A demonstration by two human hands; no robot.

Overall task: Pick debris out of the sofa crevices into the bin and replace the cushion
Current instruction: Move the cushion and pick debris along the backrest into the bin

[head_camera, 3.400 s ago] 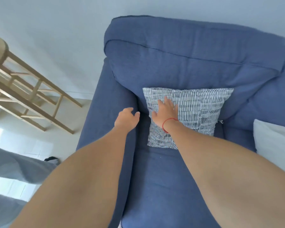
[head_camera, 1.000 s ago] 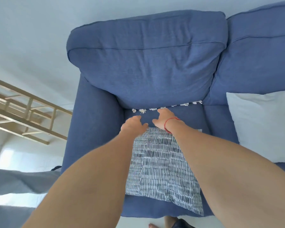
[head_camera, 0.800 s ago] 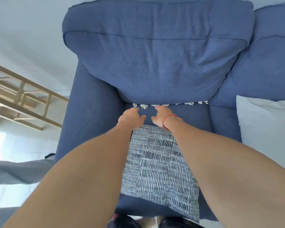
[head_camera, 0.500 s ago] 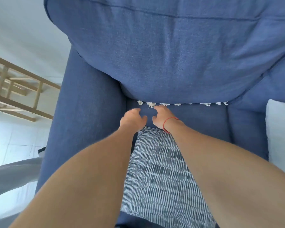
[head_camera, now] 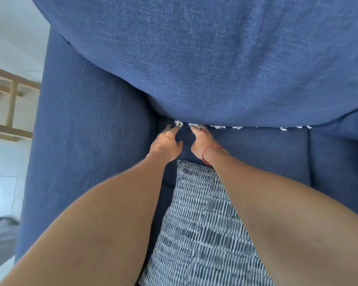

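In the head view you are now leaning in much closer than a second ago, so the sofa's back cushion [head_camera: 215,58] is filling the upper frame. The patterned cushion [head_camera: 203,223], pulled forward off the back, is lying flat on the seat in the lower centre, and that is exposing a row of white debris [head_camera: 237,127] along the crevice at mid-frame. Your left hand [head_camera: 165,144] is reaching with loosely spread fingers, one fingertip touching the leftmost crumb [head_camera: 179,123]. Your right hand [head_camera: 202,141] is pressing its fingers onto the next piece; whether they are gripping it I cannot tell. No bin is showing, so picking is only starting.
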